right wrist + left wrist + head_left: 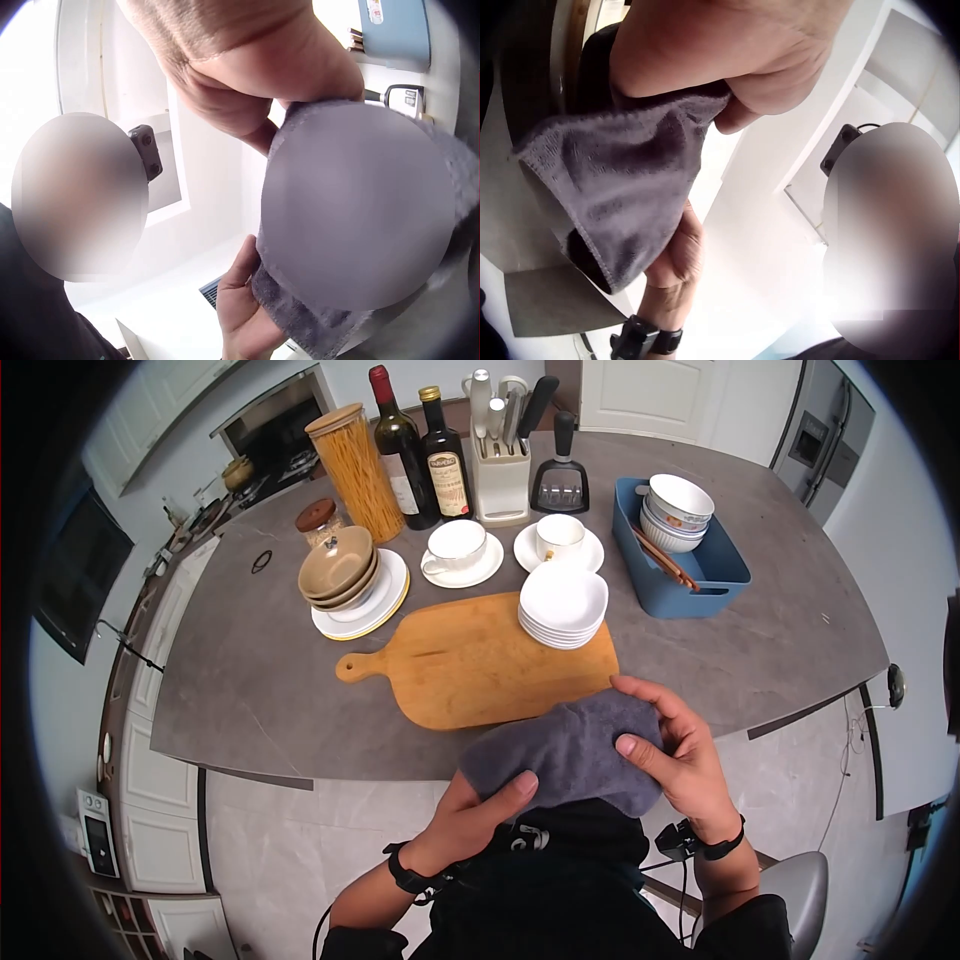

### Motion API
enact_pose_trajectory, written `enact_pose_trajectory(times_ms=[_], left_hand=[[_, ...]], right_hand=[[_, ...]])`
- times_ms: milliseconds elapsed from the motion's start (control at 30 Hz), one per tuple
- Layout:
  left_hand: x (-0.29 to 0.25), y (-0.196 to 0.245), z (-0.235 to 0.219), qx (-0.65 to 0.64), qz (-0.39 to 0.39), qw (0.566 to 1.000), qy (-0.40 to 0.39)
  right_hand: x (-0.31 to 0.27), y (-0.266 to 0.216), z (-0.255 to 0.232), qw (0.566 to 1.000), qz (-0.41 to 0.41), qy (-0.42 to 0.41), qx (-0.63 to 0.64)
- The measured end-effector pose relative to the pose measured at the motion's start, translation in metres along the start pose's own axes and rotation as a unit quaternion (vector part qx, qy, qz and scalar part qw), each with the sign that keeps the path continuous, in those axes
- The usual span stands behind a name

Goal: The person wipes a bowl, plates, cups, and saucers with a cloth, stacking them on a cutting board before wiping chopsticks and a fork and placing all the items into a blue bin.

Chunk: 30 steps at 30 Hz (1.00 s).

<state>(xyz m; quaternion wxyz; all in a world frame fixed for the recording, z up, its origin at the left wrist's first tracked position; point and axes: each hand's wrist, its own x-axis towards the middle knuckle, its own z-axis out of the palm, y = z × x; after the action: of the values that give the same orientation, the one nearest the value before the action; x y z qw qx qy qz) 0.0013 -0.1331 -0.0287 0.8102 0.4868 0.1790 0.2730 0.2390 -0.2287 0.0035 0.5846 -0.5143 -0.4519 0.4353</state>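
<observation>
A dark grey cloth (575, 750) is held between both hands at the table's front edge, in front of the cutting board (470, 660). The left hand (465, 825) grips its left end, thumb on top and fingers hidden beneath. At the right end, the right hand (685, 760) pinches the cloth, thumb on top. In the left wrist view the cloth (630, 180) hangs between the near left hand (727, 52) and the right hand (679, 255). The right wrist view shows the cloth (315, 315) with the right hand (247, 67) above and the left hand (244, 311) below.
White dishes (562, 605) are stacked on the board's right part. Behind stand two cups on saucers, two bottles, a pasta jar (355, 475) and a knife block (501, 480). Brown bowls (338, 565) on plates are at left, a blue bin (680, 595) with bowls at right.
</observation>
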Motion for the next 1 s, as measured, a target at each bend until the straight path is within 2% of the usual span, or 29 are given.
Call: enact_pose_trajectory(times_ms=[100, 167, 200, 300, 333, 400, 433, 467, 500, 533, 567, 600, 633, 667, 700, 733, 767, 833, 867, 900, 933, 967, 1000], left_hand=[[0.001, 0.002, -0.001, 0.065, 0.014, 0.998, 0.02], [0.001, 0.016, 0.003, 0.063, -0.037, 0.995, 0.061], [0.002, 0.022, 0.004, 0.062, -0.037, 0.995, 0.063], [-0.003, 0.033, 0.0, 0.125, -0.015, 0.989, 0.084], [-0.006, 0.036, -0.003, 0.148, -0.001, 0.986, 0.08], [-0.012, 0.047, -0.007, 0.172, 0.014, 0.982, 0.078], [-0.015, 0.058, -0.005, 0.114, -0.023, 0.992, 0.044], [-0.017, 0.067, -0.004, 0.056, -0.059, 0.997, 0.01], [-0.017, 0.075, -0.005, 0.055, -0.059, 0.997, 0.011], [-0.015, 0.083, -0.005, 0.086, -0.109, 0.988, -0.068], [-0.011, 0.089, -0.005, 0.116, -0.157, 0.97, -0.147], [-0.006, 0.093, -0.004, 0.179, -0.179, 0.947, -0.199], [-0.003, 0.096, -0.003, 0.181, -0.177, 0.947, -0.2], [-0.001, 0.098, -0.002, 0.257, -0.204, 0.916, -0.229], [0.001, 0.1, -0.001, 0.332, -0.23, 0.878, -0.255], [0.001, 0.106, 0.006, 0.352, -0.115, 0.888, -0.272], [0.001, 0.115, 0.007, 0.354, -0.113, 0.889, -0.268], [0.001, 0.133, 0.001, 0.456, -0.166, 0.827, -0.284], [-0.004, 0.135, -0.003, 0.455, -0.167, 0.829, -0.28], [-0.009, 0.138, -0.009, 0.464, -0.107, 0.851, -0.221], [-0.014, 0.142, -0.015, 0.469, -0.045, 0.867, -0.162], [-0.018, 0.155, -0.023, 0.506, -0.038, 0.849, -0.146], [-0.022, 0.169, -0.033, 0.541, -0.03, 0.83, -0.13]], right_hand=[[-0.001, 0.003, 0.0, 1.0, -0.01, -0.001, -0.005], [-0.002, 0.004, 0.0, 1.0, -0.017, 0.003, -0.02], [-0.002, 0.004, 0.0, 1.0, -0.017, 0.001, -0.02], [-0.005, -0.001, 0.001, 0.999, 0.012, 0.012, 0.048], [-0.007, -0.006, 0.0, 0.998, 0.046, -0.011, -0.042], [-0.009, -0.02, 0.005, 0.987, 0.079, -0.037, -0.132], [-0.009, -0.029, 0.01, 0.973, 0.152, -0.037, -0.169], [-0.007, -0.032, 0.014, 0.964, 0.188, -0.036, -0.186], [-0.005, -0.035, 0.017, 0.952, 0.225, -0.037, -0.204], [0.0, -0.035, 0.019, 0.967, 0.032, -0.05, -0.249], [0.005, -0.037, 0.021, 0.943, -0.162, -0.06, -0.285], [0.013, -0.042, 0.026, 0.928, -0.208, -0.101, -0.293], [0.02, -0.041, 0.031, 0.927, -0.21, -0.1, -0.294], [0.029, -0.034, 0.035, 0.938, -0.177, -0.21, -0.212], [0.035, -0.032, 0.038, 0.929, -0.141, -0.317, -0.126], [0.038, -0.036, 0.041, 0.922, -0.1, -0.361, -0.096], [0.04, -0.042, 0.042, 0.92, -0.102, -0.365, -0.096], [0.042, -0.052, 0.043, 0.912, 0.001, -0.381, -0.152], [0.037, -0.049, 0.049, 0.948, -0.002, -0.306, -0.091], [0.038, -0.052, 0.051, 0.947, -0.001, -0.309, -0.09], [0.041, -0.059, 0.051, 0.959, -0.024, -0.257, -0.119], [0.044, -0.067, 0.052, 0.967, -0.047, -0.202, -0.147], [0.048, -0.075, 0.057, 0.977, -0.039, -0.177, -0.116]])
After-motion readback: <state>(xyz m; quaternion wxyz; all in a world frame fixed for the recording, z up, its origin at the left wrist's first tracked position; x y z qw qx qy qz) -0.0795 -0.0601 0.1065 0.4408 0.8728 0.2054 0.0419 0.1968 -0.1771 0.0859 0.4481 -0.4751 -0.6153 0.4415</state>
